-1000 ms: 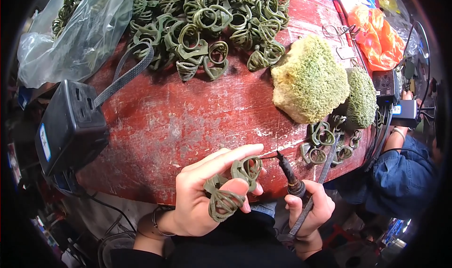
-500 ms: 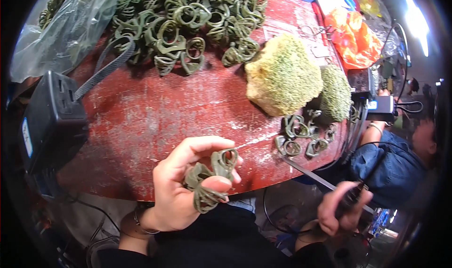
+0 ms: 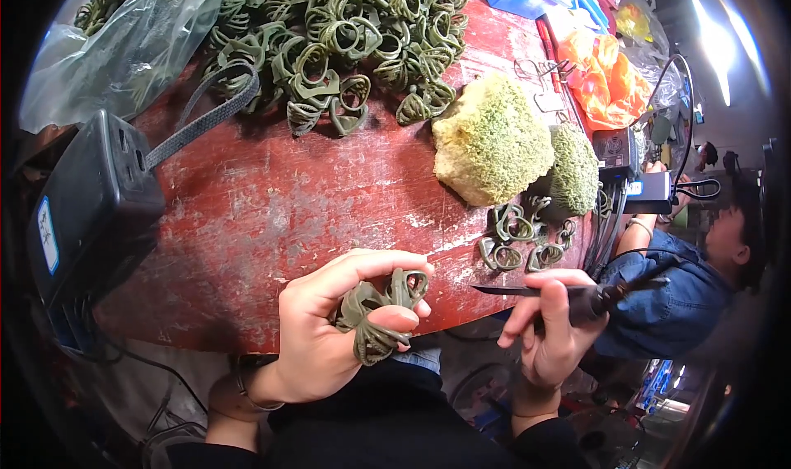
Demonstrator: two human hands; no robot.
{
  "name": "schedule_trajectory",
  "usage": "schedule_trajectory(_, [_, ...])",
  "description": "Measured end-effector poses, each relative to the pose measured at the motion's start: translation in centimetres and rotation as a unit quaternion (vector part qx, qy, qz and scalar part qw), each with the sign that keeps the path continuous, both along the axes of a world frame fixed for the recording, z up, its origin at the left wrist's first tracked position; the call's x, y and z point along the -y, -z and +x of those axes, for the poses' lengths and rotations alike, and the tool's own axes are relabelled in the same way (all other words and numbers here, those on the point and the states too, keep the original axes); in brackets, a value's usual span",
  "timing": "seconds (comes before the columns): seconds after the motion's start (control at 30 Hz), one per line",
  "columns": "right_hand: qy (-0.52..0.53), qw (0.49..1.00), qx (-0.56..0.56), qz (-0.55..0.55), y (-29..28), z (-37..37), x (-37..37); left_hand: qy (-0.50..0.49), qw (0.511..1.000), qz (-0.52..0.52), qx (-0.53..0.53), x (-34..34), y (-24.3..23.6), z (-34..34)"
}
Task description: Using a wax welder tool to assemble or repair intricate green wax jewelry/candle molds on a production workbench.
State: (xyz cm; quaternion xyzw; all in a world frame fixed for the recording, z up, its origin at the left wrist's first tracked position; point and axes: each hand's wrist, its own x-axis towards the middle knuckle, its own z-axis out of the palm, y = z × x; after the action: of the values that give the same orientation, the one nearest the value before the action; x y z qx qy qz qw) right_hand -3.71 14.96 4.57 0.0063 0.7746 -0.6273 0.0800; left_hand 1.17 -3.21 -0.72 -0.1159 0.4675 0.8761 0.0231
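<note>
My left hand is closed around a few dark green ring-shaped pieces with open loops and ribbed sides; they look like wax, and the fingers partly cover them. Just to its right, my right hand grips a knife-like tool by its thick black handle. The tool's thin dark blade points left toward the held pieces without touching them. Several similar green pieces lie on the red table beyond the blade. A large heap of them covers the far side.
A rough yellow-green block stands beside a smaller greenish one. At left are a black box with a strap and a clear plastic bag. An orange bag and cables lie at right, near another person in a blue sleeve.
My right hand has risen and moved left, bringing the tool's blade level over the table's near edge. My left hand has shifted slightly right, still holding the green pieces.
</note>
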Motion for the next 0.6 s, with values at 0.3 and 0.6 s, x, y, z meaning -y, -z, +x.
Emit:
schedule_trajectory(0.3, [-0.078,0.994,0.066,-0.049,-1.4,0.8,2.6,0.001,0.994,-0.105,-0.036,0.0,0.4,0.1])
schedule_trajectory(0.6, [-0.068,0.994,0.065,-0.062,-0.7,1.2,3.1,0.002,0.994,-0.106,-0.042,0.1,0.6,0.1])
